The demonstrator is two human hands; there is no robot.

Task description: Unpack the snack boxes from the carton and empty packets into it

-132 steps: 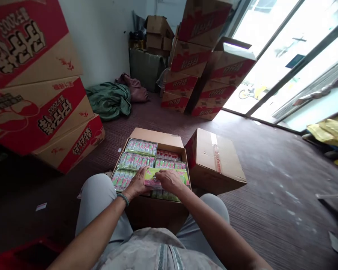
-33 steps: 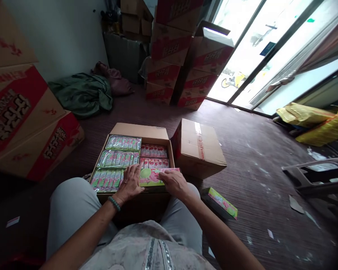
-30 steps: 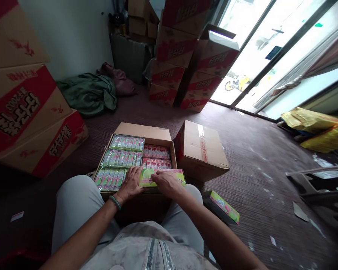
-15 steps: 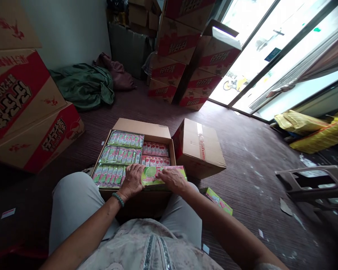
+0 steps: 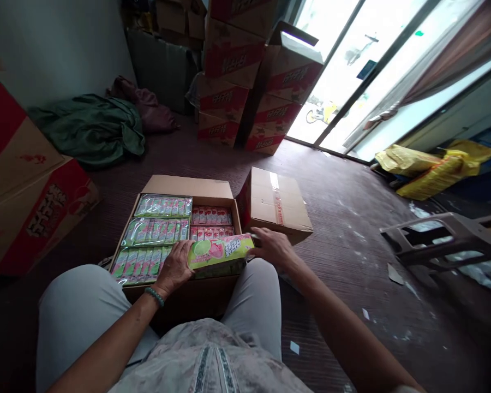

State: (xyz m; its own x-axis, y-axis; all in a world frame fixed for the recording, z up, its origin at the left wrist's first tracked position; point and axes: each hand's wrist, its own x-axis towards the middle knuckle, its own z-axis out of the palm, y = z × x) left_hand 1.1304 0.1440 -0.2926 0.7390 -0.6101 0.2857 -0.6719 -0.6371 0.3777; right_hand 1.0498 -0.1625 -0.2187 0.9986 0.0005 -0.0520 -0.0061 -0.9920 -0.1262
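A lime-green and pink candy box (image 5: 221, 250), printed with a lime and red fruit, is held slightly tilted over the near right corner of an open carton (image 5: 188, 186). My left hand (image 5: 175, 267), with a green bead bracelet, grips its left end. Closed round the other end is my right hand (image 5: 273, 246). In the carton's left column lie several film-wrapped boxes of green and pink sachets (image 5: 155, 231). Boxes of red sachets (image 5: 211, 215) fill the back right part. What lies under the held box is mostly hidden.
A taped carton (image 5: 279, 199) stands against the open one's right side. Stacked red-printed cartons (image 5: 229, 63) rise at the back, others (image 5: 45, 213) at left. A green cloth heap (image 5: 94, 128) lies behind. To the right are a plastic stool (image 5: 437, 234) and yellow sacks (image 5: 437, 169).
My right hand has gone from the top of a candy box to gripping a box's right end. The green box on the floor at right no longer shows. The view has shifted right.
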